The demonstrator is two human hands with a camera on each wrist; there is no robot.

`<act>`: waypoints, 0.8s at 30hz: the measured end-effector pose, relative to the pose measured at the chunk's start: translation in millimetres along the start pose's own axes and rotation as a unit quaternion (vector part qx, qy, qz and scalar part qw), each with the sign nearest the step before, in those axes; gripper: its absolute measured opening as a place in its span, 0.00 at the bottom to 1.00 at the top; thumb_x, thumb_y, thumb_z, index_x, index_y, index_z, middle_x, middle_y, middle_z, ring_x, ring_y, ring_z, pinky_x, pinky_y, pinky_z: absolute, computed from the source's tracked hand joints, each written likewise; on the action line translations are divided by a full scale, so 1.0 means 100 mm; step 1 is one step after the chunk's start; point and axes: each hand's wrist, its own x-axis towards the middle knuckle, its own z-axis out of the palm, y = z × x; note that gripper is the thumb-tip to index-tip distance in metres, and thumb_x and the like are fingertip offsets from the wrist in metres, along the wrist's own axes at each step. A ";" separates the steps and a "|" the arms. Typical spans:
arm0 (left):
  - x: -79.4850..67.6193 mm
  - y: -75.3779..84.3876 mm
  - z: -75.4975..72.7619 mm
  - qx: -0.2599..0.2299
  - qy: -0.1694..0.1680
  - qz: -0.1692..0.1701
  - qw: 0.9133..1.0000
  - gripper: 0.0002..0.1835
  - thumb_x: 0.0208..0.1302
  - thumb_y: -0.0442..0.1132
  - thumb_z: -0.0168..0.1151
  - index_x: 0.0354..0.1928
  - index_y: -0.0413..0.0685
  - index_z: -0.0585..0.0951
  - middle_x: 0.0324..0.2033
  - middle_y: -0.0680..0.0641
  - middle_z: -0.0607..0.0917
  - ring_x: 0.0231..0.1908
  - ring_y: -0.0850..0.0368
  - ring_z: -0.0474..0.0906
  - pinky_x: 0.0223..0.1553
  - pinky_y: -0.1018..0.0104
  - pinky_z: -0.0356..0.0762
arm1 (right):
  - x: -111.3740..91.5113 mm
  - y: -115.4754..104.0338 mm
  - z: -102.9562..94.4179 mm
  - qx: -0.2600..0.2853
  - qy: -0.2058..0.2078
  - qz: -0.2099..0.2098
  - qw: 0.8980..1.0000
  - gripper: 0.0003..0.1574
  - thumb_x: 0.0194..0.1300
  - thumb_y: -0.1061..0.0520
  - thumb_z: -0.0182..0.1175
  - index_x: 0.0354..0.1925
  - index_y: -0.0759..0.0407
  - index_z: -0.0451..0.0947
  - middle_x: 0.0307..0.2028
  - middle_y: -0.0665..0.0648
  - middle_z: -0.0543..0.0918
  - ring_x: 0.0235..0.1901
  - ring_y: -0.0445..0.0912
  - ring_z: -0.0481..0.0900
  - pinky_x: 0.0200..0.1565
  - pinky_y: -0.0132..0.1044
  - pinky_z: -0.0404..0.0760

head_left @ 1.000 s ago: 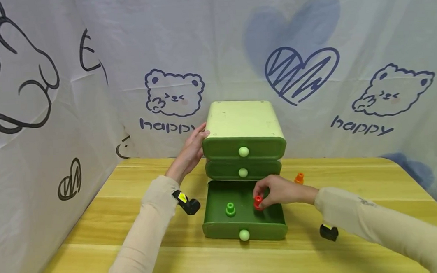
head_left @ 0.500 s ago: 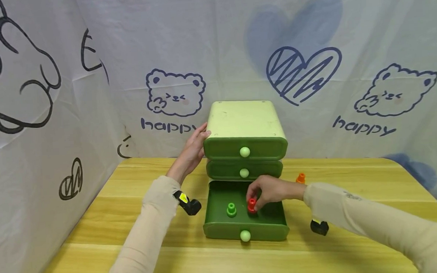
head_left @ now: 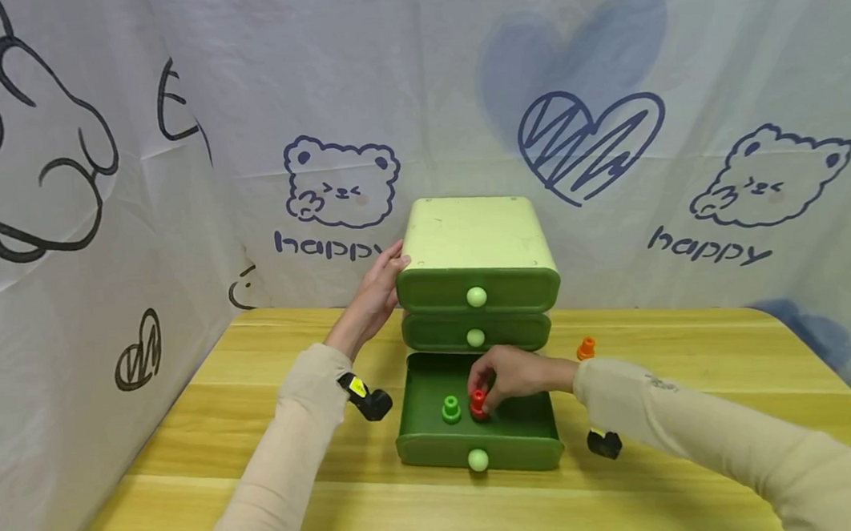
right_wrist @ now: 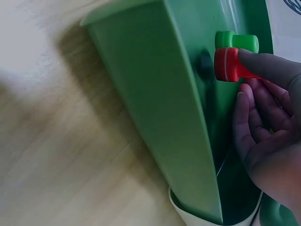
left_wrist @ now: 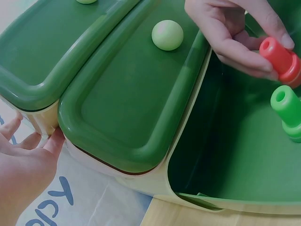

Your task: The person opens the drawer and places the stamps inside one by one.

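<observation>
A mini drawer cabinet (head_left: 477,229) with a pale yellow-green shell and dark green fronts has its bottom drawer (head_left: 435,449) pulled out. My left hand (head_left: 375,294) rests against the cabinet's upper left side, its fingers extended along the shell. Inside the drawer, my right hand (head_left: 512,371) pinches a small red stepped plastic peg (head_left: 478,405) between thumb and fingers. A matching green peg (head_left: 451,409) stands upright on the drawer floor, just left of the red one. In the left wrist view the red peg (left_wrist: 281,60) tilts slightly beside the green peg (left_wrist: 288,110).
An orange peg (head_left: 585,348) stands on the wooden table (head_left: 366,509) right of the cabinet, close to my right sleeve. The middle drawer (head_left: 436,331) and top drawer (head_left: 434,289) are closed. A white printed cloth (head_left: 452,80) hangs behind.
My right hand has moved left across the drawer with the red peg, bringing it close to the green one. The left hand stays against the cabinet.
</observation>
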 end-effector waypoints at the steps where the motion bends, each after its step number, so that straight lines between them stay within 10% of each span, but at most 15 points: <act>1: 0.00 0.00 0.00 0.000 0.001 0.000 1.000 0.40 0.64 0.45 0.50 0.76 0.45 0.50 0.74 0.43 0.51 0.69 0.47 0.56 0.68 0.58 0.59 | 0.01 0.00 0.00 0.002 0.001 0.001 1.000 0.11 0.49 0.68 0.72 0.33 0.59 0.83 0.28 0.47 0.83 0.31 0.38 0.78 0.33 0.31 0.79; 24: 0.01 -0.02 -0.01 -0.001 -0.002 0.002 1.000 0.40 0.64 0.46 0.50 0.76 0.44 0.50 0.74 0.42 0.51 0.68 0.46 0.57 0.67 0.57 0.59 | 0.09 0.07 0.08 0.013 0.010 -0.020 1.000 0.12 0.48 0.68 0.73 0.33 0.61 0.84 0.29 0.48 0.84 0.32 0.37 0.79 0.33 0.30 0.80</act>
